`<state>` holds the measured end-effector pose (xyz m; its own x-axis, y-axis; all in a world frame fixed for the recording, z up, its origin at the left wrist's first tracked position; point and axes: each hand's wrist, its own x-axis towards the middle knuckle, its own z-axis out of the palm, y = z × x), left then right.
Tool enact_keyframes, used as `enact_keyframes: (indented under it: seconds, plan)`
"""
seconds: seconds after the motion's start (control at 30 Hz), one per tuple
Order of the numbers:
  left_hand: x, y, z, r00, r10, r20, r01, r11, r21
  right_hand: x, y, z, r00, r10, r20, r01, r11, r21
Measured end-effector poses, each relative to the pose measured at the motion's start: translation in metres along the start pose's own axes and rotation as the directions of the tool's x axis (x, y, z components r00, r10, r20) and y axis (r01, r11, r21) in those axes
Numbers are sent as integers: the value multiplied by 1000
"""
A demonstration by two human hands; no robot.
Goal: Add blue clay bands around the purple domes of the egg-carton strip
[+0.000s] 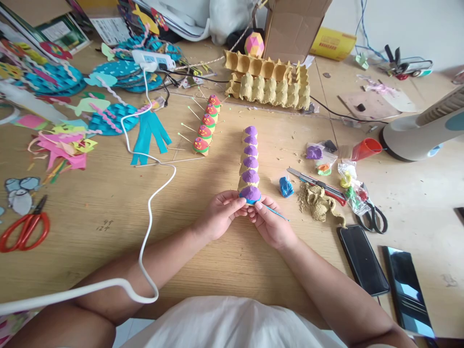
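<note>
A strip of egg carton lies lengthwise in front of me, its several humps capped with purple clay. My left hand pinches the near end of the strip from the left. At the same end, my right hand grips from the right, thumb near a blue clay strand that trails out past the fingers. A blue band runs along the base of the nearest hump, between both thumbs. A lump of blue clay sits to the right of the strip.
A finished-looking caterpillar with pins stands left of the strip. Egg cartons lie at the back. Rightward are a utility knife, carton scraps, black-handled scissors and phones. A white cable crosses the left side, near red scissors.
</note>
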<state>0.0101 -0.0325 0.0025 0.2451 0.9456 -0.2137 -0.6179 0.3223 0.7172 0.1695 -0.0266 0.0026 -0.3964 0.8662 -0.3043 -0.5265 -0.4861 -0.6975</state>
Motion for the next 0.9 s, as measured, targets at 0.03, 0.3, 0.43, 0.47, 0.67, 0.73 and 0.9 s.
enact_keyframes:
  seconds: [0.03,0.3,0.43,0.47,0.67,0.73,0.9]
  plan:
    - [0,0,0,1000,-2,11,1,1000,7,0,0,0,1000,-2,-4,2,1000,-6]
    - [0,-2,0,997,35,-74,-30,997,67,-1,-3,-2,997,-81,-20,77,987,-139]
    - [1,-2,-4,986,83,-146,-57,983,174,-6,-11,-3,975,-218,-28,188,893,-408]
    - [1,-2,-5,983,100,-151,-68,977,202,-6,-13,-2,967,-255,-18,210,833,-511]
    - [1,1,-10,975,207,-81,-154,892,425,-6,-23,-1,877,-439,194,339,280,-898]
    - [2,3,-12,969,231,-91,-154,848,507,-5,-23,-2,865,-443,238,342,172,-924]
    - [2,13,-15,915,386,-116,-181,650,738,-5,-25,-4,872,-404,277,292,-25,-956]
